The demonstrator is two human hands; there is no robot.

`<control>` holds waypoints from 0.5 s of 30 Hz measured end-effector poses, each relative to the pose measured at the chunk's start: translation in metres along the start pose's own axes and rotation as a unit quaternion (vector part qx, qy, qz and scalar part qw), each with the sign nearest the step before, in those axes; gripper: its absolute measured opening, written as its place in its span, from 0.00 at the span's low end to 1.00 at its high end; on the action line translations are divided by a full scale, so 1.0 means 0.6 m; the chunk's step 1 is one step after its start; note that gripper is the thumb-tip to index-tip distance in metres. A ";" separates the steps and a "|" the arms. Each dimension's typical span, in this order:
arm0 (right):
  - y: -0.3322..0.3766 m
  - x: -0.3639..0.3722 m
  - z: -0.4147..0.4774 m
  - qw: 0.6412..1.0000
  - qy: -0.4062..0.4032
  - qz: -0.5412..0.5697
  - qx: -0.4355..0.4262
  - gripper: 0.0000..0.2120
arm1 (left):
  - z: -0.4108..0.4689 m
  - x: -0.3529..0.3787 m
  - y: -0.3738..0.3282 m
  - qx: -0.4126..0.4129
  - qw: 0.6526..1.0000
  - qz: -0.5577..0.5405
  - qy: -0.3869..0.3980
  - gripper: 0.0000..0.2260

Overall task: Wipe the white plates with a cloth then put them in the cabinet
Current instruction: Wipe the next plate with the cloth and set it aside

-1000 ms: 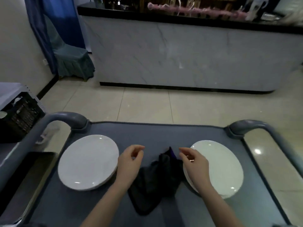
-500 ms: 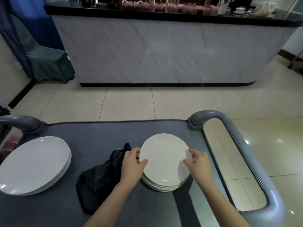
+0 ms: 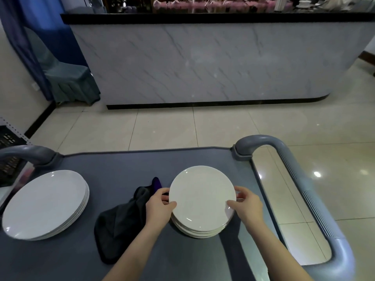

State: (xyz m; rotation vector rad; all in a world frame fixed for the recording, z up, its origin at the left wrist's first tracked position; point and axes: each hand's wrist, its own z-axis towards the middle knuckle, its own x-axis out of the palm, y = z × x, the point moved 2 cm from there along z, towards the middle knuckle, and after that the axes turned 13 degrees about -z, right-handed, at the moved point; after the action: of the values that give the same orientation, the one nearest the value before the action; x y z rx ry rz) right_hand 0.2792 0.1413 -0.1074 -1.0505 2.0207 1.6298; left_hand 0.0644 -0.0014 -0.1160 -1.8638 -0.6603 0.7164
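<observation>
A big counter (image 3: 203, 61) with a pale marble front and a black top stands far across the shiny tiled floor (image 3: 162, 128). To its left is a chair (image 3: 69, 82) under a grey-green cover, next to a blue curtain (image 3: 26, 37). Close to the person is a grey cart (image 3: 113, 171) with a flat dark top and thick grey handles, one at the right (image 3: 304, 189) and one at the left (image 3: 26, 154). On the left side of the cart sits a stack of white plates (image 3: 45, 203). A dark cloth (image 3: 121, 222) lies crumpled in the middle of the cart, with a bit of purple at its far end. Just right of the cloth is a second stack of plates (image 3: 199, 230). The top plate (image 3: 202, 196) sits between the two hands, a little raised on its left side. The left hand (image 3: 160, 207) pinches its left rim, thumb on top and fingers under the edge. The right hand (image 3: 246, 205) pinches the right rim the same way, thumb on the top face. The left hand's wrist lies over the cloth's edge.
</observation>
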 end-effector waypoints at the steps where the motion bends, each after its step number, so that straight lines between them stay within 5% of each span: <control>1: 0.000 -0.002 -0.001 1.000 0.007 0.023 0.005 0.21 | 0.000 -0.002 -0.001 -0.002 1.000 -0.012 -0.004 0.16; 10: 0.051 0.037 -0.022 0.947 0.114 0.300 -0.002 0.16 | -0.010 -0.052 -0.018 -0.001 0.992 -0.127 -0.009 0.17; 15: 0.098 0.082 -0.038 0.948 0.063 0.311 0.031 0.15 | -0.007 -0.107 -0.016 0.012 0.990 -0.138 0.015 0.15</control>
State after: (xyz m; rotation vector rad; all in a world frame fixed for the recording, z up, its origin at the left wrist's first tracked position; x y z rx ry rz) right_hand 0.2081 0.1075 -0.0933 -0.5202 2.6542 1.7907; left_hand 0.0226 -0.0462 -0.0936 -1.7130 -0.8665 0.5125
